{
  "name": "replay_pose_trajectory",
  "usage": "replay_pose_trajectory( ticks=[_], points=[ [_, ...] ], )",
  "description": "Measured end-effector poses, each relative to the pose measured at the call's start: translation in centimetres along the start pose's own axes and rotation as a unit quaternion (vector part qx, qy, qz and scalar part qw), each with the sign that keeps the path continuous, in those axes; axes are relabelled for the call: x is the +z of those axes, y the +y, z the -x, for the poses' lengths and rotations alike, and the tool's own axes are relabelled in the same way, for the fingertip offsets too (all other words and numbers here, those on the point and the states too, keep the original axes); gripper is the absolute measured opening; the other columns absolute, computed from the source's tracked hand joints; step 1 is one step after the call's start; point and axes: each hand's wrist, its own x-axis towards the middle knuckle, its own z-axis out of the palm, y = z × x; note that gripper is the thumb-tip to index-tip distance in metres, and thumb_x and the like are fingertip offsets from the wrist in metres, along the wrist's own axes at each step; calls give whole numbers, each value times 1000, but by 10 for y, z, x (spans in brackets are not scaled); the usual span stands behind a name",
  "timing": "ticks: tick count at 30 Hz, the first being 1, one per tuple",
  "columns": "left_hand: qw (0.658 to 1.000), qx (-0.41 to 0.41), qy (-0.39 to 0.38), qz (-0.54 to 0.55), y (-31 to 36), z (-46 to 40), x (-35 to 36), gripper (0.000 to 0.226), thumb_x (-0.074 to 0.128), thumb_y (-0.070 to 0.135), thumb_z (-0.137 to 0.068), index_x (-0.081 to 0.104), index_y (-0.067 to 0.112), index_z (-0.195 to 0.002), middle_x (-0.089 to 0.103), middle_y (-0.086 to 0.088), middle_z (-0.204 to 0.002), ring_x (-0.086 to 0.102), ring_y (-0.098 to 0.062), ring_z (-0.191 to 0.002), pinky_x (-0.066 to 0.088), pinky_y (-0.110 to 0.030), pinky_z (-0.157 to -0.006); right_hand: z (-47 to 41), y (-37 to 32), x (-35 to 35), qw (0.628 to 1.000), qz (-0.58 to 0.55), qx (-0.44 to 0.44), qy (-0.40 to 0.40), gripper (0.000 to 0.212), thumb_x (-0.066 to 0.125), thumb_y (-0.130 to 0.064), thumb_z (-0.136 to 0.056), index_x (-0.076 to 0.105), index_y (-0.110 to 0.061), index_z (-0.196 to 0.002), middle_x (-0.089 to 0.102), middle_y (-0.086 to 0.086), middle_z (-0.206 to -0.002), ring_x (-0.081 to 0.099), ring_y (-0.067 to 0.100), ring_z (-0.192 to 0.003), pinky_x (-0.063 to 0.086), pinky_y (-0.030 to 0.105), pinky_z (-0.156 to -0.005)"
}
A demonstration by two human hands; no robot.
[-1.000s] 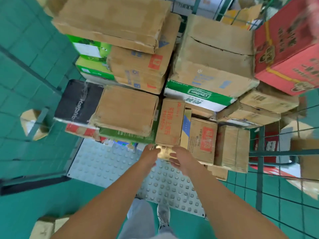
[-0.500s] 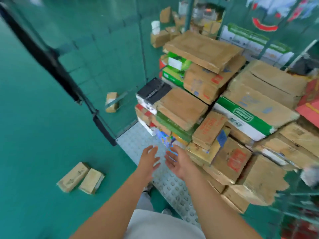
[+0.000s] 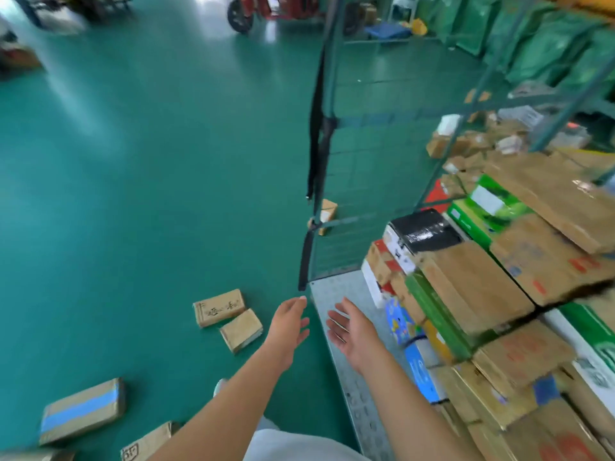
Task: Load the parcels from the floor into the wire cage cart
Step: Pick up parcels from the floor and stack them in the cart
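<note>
My left hand [image 3: 289, 324] and my right hand [image 3: 352, 331] hang open and empty, palms facing each other, over the near left corner of the cart's studded metal floor [image 3: 346, 294]. The green wire cage cart [image 3: 366, 154] stands to the right, packed with stacked cardboard boxes [image 3: 472, 287] and a black-wrapped box [image 3: 422, 229]. On the green floor to the left lie two small brown parcels side by side [image 3: 219, 307] [image 3: 241, 329], a blue-taped parcel [image 3: 83, 410] and another brown parcel [image 3: 146, 444] near the bottom edge.
A black strap [image 3: 317, 168] hangs down the cart's front post. One small parcel [image 3: 327, 211] lies on the floor behind the cart's wire side. More parcels are piled beyond the cart at the right, with green sacks [image 3: 549, 38] behind. A vehicle wheel [image 3: 238, 15] stands far off.
My hands have let go of the box in the cart and drawn back, open. My view has swung left from the stack toward the floor parcels.
</note>
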Motion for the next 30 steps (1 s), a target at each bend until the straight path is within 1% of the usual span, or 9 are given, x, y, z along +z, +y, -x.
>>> replay_pose_trajectory(
  ticks=[3,7,11,14,16,19,23,27,30],
  points=[
    [999,10,28,31,29,-22,-51,27,58,42,-103,56,25,-125,60,5,-129,63,-14,-110,52,-30,-85,-14,3,60,999,38,-8,-16,32,59,-42,-102,67,-14,-116,74,7,-110,69,21,-97,54,34,-83],
    [996,17,48,67,76,-58,-122,32,57,42,-103,57,21,-128,60,3,-131,63,-13,-110,52,-32,-89,-35,2,152,997,68,-11,-30,34,61,-45,-101,68,-14,-115,75,6,-112,70,21,-104,55,37,-95],
    [994,29,68,82,128,-100,-192,31,55,41,-105,58,18,-125,62,0,-128,63,-16,-110,53,-37,-97,-63,0,244,997,63,-13,-31,38,60,-48,-101,69,-14,-115,75,5,-112,70,20,-105,55,35,-91],
    [993,28,75,86,160,-119,-235,27,55,42,-105,60,20,-120,63,2,-127,63,-16,-112,52,-36,-95,-77,0,301,998,58,-11,-27,40,57,-50,-101,68,-14,-115,74,5,-110,69,20,-103,54,34,-89],
    [992,23,78,92,176,-129,-255,23,56,42,-105,61,22,-116,65,2,-124,64,-15,-112,53,-36,-96,-84,-1,331,998,62,-12,-29,41,57,-51,-101,68,-15,-115,74,5,-111,69,20,-105,54,35,-91],
    [992,11,81,97,194,-149,-279,25,57,42,-104,62,22,-117,67,2,-122,65,-16,-112,55,-38,-99,-99,-7,366,997,74,-16,-26,41,57,-51,-101,69,-15,-115,75,4,-111,69,20,-106,54,36,-92],
    [991,0,84,101,214,-179,-298,29,57,41,-104,62,19,-122,66,0,-123,65,-17,-111,53,-36,-94,-126,-18,403,996,83,-15,-25,40,56,-52,-101,68,-17,-116,75,3,-112,69,19,-106,54,35,-88],
    [993,-3,85,87,240,-214,-304,26,57,41,-104,62,20,-120,66,2,-122,65,-17,-110,52,-39,-100,-161,-35,430,996,85,-13,-27,41,54,-52,-102,68,-16,-116,74,4,-112,68,19,-107,53,35,-91],
    [993,-9,88,83,264,-251,-299,24,58,40,-104,62,21,-117,66,1,-122,64,-17,-110,52,-38,-100,-197,-56,445,996,84,-12,-22,43,55,-55,-101,68,-17,-115,74,3,-112,68,18,-108,54,35,-94]
  ],
)
